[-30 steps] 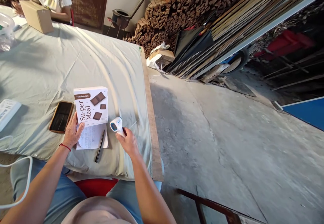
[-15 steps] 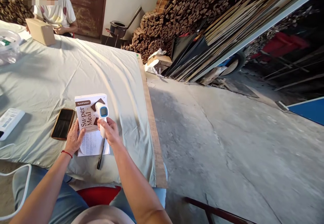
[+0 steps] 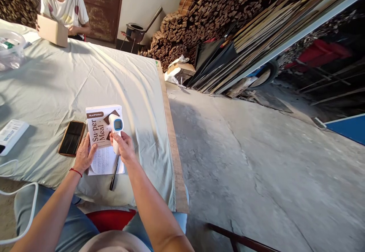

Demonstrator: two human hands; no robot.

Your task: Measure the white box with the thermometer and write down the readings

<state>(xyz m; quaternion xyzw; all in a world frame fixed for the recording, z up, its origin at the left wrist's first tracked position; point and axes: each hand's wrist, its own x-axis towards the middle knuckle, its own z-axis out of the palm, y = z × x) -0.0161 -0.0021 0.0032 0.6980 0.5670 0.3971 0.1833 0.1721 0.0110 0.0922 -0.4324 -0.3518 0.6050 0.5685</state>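
Note:
In my right hand [image 3: 124,146] is a white infrared thermometer [image 3: 116,124] with a blue-rimmed screen facing me. It is held over the right part of a white and brown box [image 3: 98,124] printed "Su-per Meal". My left hand [image 3: 84,153] grips the box at its lower left corner, thumb on the front. Below the box lies a printed sheet [image 3: 104,162], partly covered. A black pen [image 3: 114,173] rests across the sheet's lower right edge. Left of my left hand lies a phone [image 3: 72,138] in a brown-edged case, its screen dark.
A cloth-covered table [image 3: 94,81] ends at a wooden edge on the right. A white power strip [image 3: 13,136] and a plastic tub [image 3: 11,50] stand at left. Across the table a person [image 3: 65,10] handles a cardboard box [image 3: 53,30]. Stacked firewood [image 3: 176,27] lines the back wall.
My hands, the thermometer and the box keep nearly the same pose. Across the table, the person's cardboard box has tilted slightly. The whole view has shifted a little.

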